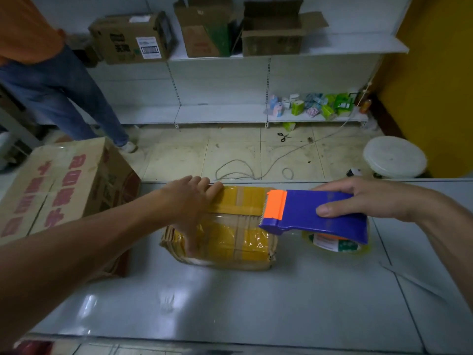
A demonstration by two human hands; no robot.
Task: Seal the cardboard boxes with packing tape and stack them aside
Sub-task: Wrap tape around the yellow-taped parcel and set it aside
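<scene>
A small cardboard box [238, 234], wrapped in yellowish tape, lies on the white table [230, 303]. My left hand [190, 201] lies on the box's left side, fingers stretched toward its far edge and thumb down its near-left side. My right hand [358, 198] grips a blue tape dispenser [314, 213] with an orange cutter end, held over the box's right edge. A clear tape roll [335, 243] sits under the dispenser. A larger box with red print [61, 190] stands at the left, touching the table.
A person in jeans [64, 98] stands at the far left. White shelves [256, 114] behind hold several open cardboard boxes [271, 29] and small packets. On the tiled floor lie scissors [282, 136] and a cord [256, 167]. A white round stool [395, 156] stands at the right.
</scene>
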